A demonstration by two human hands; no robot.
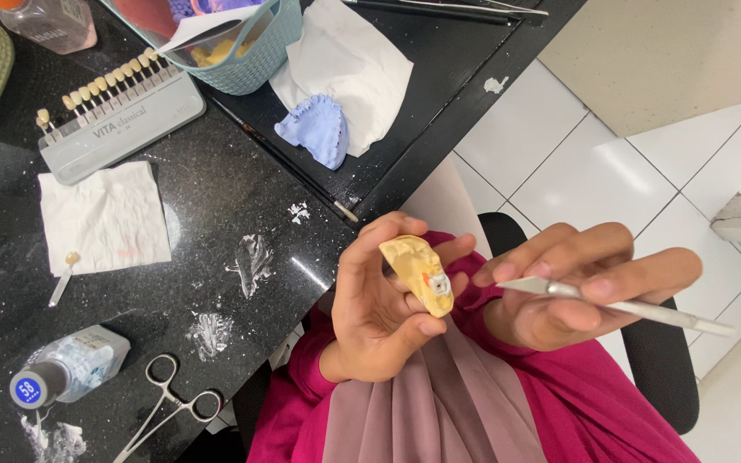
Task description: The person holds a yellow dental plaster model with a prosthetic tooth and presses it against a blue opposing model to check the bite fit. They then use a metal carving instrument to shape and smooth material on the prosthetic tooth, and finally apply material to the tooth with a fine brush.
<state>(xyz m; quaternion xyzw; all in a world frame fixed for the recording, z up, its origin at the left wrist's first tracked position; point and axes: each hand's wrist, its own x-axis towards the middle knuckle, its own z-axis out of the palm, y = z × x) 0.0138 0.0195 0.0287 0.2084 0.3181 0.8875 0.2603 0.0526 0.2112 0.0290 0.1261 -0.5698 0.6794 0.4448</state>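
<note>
Fingers [405, 321] pinching yellow plaster tooth model [418, 273], small grey-orange crown, upright

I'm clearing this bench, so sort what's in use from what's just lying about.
In use:
- yellow dental cast, in the left hand
- slim metal instrument, in the right hand

Lying about:
- blue cast
- shade guide
- forceps
- small bottle
- tissue
- basket

A black speckled countertop [216, 197] bears a tooth shade guide [117, 116], tissue [105, 219], scissors-like forceps [169, 407] and a small bottle [70, 370].
</note>
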